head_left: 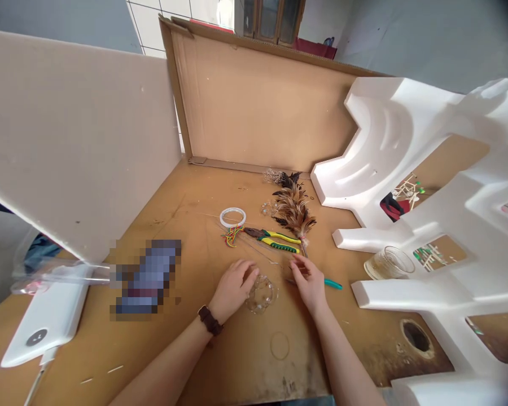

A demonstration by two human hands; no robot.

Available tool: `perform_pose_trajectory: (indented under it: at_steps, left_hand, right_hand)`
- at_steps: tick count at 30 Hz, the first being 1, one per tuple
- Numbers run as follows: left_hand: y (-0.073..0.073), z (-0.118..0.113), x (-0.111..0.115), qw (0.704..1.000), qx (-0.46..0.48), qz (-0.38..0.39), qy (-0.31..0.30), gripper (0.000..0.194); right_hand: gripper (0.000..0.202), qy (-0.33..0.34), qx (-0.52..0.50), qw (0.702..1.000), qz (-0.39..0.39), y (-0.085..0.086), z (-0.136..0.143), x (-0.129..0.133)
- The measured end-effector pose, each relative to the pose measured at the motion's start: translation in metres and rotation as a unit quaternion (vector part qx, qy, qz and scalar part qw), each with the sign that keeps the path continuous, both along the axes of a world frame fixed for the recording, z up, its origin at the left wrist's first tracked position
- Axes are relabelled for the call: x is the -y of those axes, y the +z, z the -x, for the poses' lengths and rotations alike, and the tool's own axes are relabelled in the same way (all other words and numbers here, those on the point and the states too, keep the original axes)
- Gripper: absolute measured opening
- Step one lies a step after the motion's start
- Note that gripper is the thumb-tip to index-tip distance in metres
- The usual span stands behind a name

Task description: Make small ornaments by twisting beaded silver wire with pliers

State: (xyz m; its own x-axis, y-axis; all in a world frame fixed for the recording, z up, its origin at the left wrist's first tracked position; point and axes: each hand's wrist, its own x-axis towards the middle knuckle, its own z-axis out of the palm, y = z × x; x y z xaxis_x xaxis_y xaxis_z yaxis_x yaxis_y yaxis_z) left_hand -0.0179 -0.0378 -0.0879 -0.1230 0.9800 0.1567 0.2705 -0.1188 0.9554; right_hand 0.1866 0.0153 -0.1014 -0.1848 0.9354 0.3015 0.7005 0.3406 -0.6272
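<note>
left hand (236, 286) is curving its fingers at a beaded wire ring (261, 307), right hand (310, 283) is curling near a teal handle (332, 284), both grips unclear!

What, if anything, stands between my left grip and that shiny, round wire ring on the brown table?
Nothing visible: your left grip is right at the upper-left edge of the ring, though contact is unclear. The turquoise-handled tool lies by your right grip, out of the way.
</note>
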Motion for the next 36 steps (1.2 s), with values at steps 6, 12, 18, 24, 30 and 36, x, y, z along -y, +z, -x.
perform_pose_trajectory:
  at_steps: [6,12,18,24,30,36]
  left_hand:
    - [0.005,-0.002,0.001,0.997,0.057,-0.013,0.058,0.023]
    - [-0.003,0.002,-0.004,0.996,0.059,-0.023,0.061,0.02]
    - [-0.014,0.005,-0.01,0.998,-0.013,-0.022,0.057,0.021]
    - [-0.015,0.005,-0.01,0.998,-0.046,-0.017,0.037,0.021]
    - [-0.016,0.004,-0.01,0.997,-0.082,-0.008,0.002,0.019]
    - [-0.014,-0.002,-0.004,0.991,-0.122,-0.003,-0.05,0.011]
  right_hand:
    - [0.021,0.006,0.221,0.975,0.019,0.021,0.013,-0.005]
    - [0.019,0.012,0.373,0.924,0.078,0.034,0.042,-0.026]
    - [0.025,0.015,0.417,0.899,0.131,0.039,0.046,-0.042]
    - [0.021,0.025,0.389,0.912,0.124,0.043,0.04,-0.041]
    - [0.015,0.056,0.285,0.95,0.112,0.049,0.033,-0.041]
    - [0.014,0.089,0.119,0.982,0.118,0.037,0.025,-0.038]
